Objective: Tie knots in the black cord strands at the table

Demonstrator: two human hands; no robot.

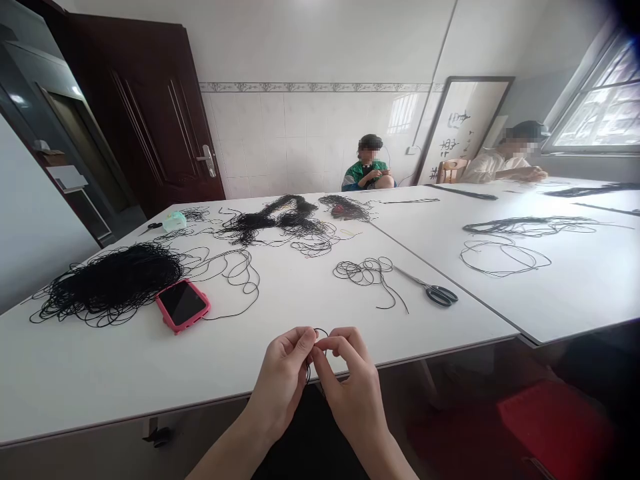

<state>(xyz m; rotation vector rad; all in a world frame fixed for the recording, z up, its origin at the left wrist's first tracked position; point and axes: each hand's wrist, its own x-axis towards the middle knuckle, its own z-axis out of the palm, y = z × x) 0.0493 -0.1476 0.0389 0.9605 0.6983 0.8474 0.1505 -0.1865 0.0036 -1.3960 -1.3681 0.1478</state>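
Black cord (pixel 307 372) hangs from between my two hands at the near edge of the white table (pixel 280 287). My left hand (pixel 286 363) pinches it between thumb and forefinger. Close against it, my right hand (pixel 350 367) has its thumb and forefinger pressed together on the cord, and a small loop rises above the fingertips. Beyond my hands lie loose loops of black cord (pixel 364 271), with dark-handled scissors (pixel 440 295) to their right. A phone in a pink case (pixel 183 305) rests to the left, beside a big tangled heap of black cord (pixel 117 277).
Further back are more tangled cord (pixel 270 220), a pale green item (pixel 175 221) and small scissors (pixel 151 227). Bundles of cord (pixel 530 227) lie on the adjoining table. Two people (pixel 370 167) sit at the far side. A red seat (pixel 553 427) stands below right.
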